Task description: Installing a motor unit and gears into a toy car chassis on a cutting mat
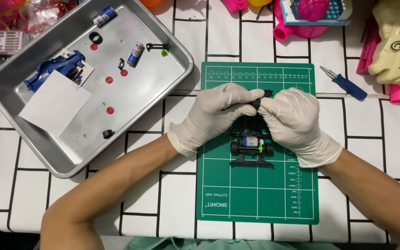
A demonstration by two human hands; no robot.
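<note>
White-gloved left hand [216, 111] and right hand [297, 122] are both gripping the front of a black chassis [252, 147] over the green mat [255, 194].

White gloves are covering the left hand [218, 113] and right hand [295, 122], which are pinching a black toy car chassis [252, 147] over a green cutting mat [255, 194] gridded in white. The tablecloth [177, 203] is showing white with black lines. At upper left, a silver tray [70, 159] is holding red washers [109, 110] and a blue car body [52, 69].
</note>
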